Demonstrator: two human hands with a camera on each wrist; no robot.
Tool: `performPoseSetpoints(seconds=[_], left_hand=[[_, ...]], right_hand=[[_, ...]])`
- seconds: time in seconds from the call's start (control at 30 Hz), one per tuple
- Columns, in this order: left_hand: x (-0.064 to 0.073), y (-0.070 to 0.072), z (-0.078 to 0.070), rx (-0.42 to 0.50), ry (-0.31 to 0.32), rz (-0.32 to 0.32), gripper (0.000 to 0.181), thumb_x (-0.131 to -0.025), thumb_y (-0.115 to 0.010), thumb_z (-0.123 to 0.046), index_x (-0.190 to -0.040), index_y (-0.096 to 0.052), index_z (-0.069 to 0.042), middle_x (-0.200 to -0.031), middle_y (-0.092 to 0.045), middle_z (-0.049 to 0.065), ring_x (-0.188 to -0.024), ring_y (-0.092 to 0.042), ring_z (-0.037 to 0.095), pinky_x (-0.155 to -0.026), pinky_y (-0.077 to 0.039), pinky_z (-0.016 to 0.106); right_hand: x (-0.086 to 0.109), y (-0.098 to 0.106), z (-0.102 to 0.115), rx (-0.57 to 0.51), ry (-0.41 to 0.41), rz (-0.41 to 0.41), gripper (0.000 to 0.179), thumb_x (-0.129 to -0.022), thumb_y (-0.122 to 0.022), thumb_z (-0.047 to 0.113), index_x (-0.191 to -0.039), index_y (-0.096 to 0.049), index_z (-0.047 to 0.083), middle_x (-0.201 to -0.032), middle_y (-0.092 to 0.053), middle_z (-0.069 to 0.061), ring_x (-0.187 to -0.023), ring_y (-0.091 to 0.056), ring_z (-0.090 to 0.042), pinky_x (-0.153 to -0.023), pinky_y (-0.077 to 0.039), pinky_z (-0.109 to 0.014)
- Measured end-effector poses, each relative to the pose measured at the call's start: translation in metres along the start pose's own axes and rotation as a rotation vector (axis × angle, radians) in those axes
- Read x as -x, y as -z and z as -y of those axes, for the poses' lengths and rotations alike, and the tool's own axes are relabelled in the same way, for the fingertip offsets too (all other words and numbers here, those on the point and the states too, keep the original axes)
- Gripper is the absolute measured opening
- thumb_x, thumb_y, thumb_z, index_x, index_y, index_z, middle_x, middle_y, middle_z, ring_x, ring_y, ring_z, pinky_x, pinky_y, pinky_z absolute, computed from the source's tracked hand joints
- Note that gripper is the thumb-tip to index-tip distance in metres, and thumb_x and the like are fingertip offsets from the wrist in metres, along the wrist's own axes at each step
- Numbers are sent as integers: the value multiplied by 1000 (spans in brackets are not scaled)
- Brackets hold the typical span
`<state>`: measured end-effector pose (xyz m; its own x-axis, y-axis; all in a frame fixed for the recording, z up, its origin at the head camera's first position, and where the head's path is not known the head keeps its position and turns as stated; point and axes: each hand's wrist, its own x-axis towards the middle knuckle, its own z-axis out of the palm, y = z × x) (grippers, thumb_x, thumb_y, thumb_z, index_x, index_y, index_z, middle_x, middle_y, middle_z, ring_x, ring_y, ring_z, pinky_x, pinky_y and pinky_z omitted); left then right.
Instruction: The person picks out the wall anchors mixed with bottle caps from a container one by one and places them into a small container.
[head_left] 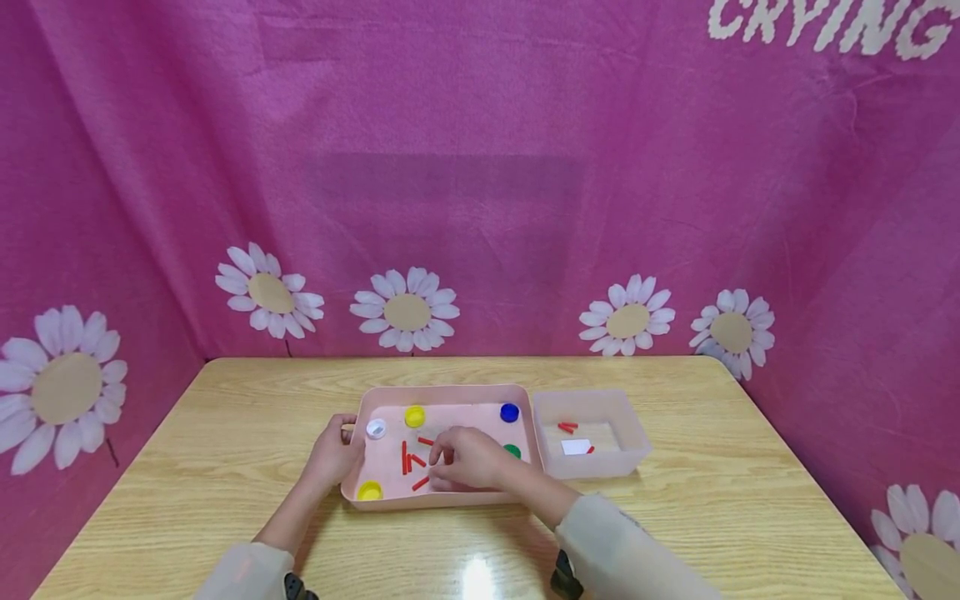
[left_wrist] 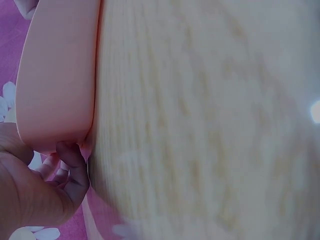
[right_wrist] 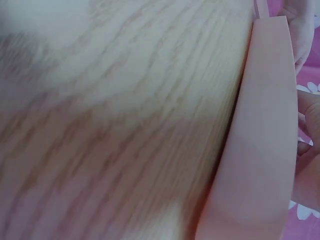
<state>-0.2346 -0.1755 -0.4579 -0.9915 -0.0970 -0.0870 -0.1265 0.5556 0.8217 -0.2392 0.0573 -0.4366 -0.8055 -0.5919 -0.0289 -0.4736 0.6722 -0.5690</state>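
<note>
A shallow pink tray (head_left: pixel 442 500) lies on the wooden table. My left hand (head_left: pixel 334 452) grips its left end; in the left wrist view the thumb is at the rim and curled fingers are against the end wall. Inside the tray, my right hand (head_left: pixel 468 458) reaches in from the right, fingers bent downward beside several red sticks (head_left: pixel 405 458). I cannot tell whether its fingertips pinch anything. Around the sticks sit a white cap (head_left: pixel 376 428), two yellow caps, one at the back (head_left: pixel 415 416), a blue cap (head_left: pixel 510 412) and a green cap (head_left: pixel 513 450) partly behind the right hand.
A translucent bin (head_left: pixel 551 468) stands against the tray's right side, holding a few red pieces (head_left: pixel 567 427) and a white card (head_left: pixel 576 447). The wooden table (head_left: pixel 262 400) ends at a pink curtain (head_left: pixel 480 250) printed with daisies.
</note>
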Motion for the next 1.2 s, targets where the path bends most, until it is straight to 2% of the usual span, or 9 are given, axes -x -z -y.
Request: performPoseSetpoints(seconds=[0.17, 0.5, 0.87, 1.03, 1.2], left_hand=[[1, 0, 0, 7, 14, 4, 42, -89, -49, -5, -128, -39, 5, -90, -52, 16, -78, -53, 22, -60, -45, 24], [0, 1, -1, 4, 20, 7, 41, -89, -50, -6, -128, -39, 4, -90, -51, 15, -79, -52, 23, -60, -45, 24], [0, -1, 1, 4, 3, -1, 41, -89, -49, -6, -127, -40, 5, -88, -52, 15, -77, -52, 22, -59, -45, 24], [1, -1, 1, 6, 15, -4, 41, -89, -49, -6, -127, -40, 4, -88, -52, 14, -76, -52, 21, -58, -44, 23], [1, -1, 0, 4, 12, -9, 41, -89, -49, -5, -127, -40, 5, -86, -51, 14, -75, -52, 20, -58, -44, 23]], right_hand=[[-4, -8, 3, 23, 30, 15, 6, -81, -72, 23, -79, -67, 20, -67, -55, 11, -66, -47, -2, -61, -40, -15], [-8, -17, 12, 38, 5, 49, 8, -81, -71, 23, -75, -66, 24, -68, -58, 14, -67, -49, -1, -64, -42, -15], [-14, -19, 15, 98, 1, 90, 12, -82, -70, 22, -72, -65, 21, -65, -56, 14, -65, -47, 0, -65, -40, -14], [-17, -18, 15, 125, 20, 109, 13, -82, -70, 23, -71, -64, 20, -64, -56, 13, -65, -47, 0, -64, -39, -14], [-18, -19, 14, 123, 12, 106, 13, -81, -71, 23, -71, -65, 20, -64, -56, 14, -65, -47, 0, -64, -39, -14]])
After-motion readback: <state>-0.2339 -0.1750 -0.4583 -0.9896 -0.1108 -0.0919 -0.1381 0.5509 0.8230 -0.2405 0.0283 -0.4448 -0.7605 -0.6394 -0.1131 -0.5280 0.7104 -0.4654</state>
